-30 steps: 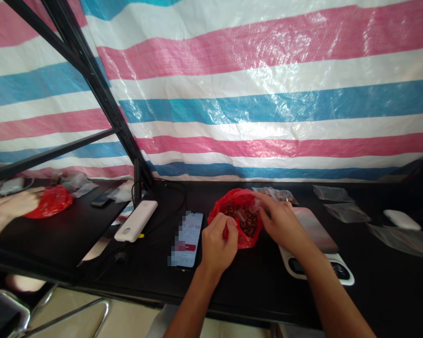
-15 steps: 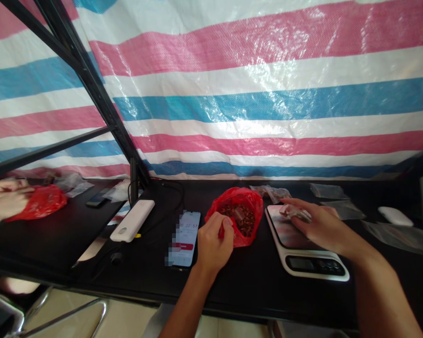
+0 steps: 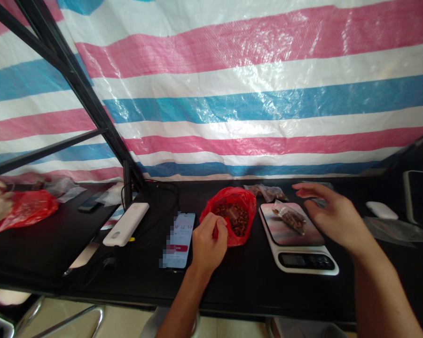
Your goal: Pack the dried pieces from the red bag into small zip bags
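From afar I see the left hand (image 3: 211, 234) pinching the near rim of a crinkly red plastic bag (image 3: 246, 238), which I judge keeps its mouth wide; the brown pieces (image 3: 238, 229) inside are too small for me to name. Next, a clear, bulging packet (image 3: 292, 218) lies across the smooth, flat-topped scale (image 3: 305, 263). Beside it hovers the right hand (image 3: 333, 216), empty, fingers parted

White glare speckles the glossy striped sheet (image 3: 246, 94).

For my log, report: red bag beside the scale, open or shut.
Open: the red bag gapes, brown pieces showing inside, left hand at its rim.
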`<act>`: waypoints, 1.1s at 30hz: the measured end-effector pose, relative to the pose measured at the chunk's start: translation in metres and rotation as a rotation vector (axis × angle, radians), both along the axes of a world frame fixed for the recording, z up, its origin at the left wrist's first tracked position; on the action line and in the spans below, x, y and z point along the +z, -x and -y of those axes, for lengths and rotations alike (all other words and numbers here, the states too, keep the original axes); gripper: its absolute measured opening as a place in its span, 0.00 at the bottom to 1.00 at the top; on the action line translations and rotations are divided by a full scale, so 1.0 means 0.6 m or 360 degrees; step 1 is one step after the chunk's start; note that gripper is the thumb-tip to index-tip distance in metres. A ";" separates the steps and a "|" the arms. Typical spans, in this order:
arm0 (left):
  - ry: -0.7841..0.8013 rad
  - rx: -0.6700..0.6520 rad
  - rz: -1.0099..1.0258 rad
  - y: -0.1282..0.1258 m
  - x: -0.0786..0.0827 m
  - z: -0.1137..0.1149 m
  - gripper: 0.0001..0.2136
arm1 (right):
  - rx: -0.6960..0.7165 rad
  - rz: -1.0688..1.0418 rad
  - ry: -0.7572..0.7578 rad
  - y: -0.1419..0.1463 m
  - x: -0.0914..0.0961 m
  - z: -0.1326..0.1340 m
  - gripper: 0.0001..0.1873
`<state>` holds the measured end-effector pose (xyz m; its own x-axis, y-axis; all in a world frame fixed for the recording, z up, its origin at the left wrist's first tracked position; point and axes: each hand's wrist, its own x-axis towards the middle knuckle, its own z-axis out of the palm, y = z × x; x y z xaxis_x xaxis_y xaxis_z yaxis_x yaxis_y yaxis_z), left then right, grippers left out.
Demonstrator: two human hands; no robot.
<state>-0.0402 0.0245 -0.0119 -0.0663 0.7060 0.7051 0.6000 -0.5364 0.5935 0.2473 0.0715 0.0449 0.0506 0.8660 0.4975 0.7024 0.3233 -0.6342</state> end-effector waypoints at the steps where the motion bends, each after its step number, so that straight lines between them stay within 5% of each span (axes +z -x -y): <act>1: -0.0002 -0.0002 0.0001 0.000 -0.001 0.000 0.13 | 0.0012 -0.0012 0.0005 0.000 0.001 0.001 0.18; 17: -0.0029 -0.0006 -0.0008 -0.001 -0.002 -0.002 0.12 | 0.0162 0.0064 0.0175 -0.001 -0.014 0.000 0.19; 26: -0.0044 -0.0024 0.0007 0.000 -0.002 -0.002 0.12 | 0.0168 0.0355 0.0412 -0.012 -0.048 -0.007 0.31; 33: -0.0064 -0.0051 0.0021 -0.004 0.005 0.001 0.12 | 0.0381 -0.0277 0.0396 0.037 -0.024 -0.005 0.24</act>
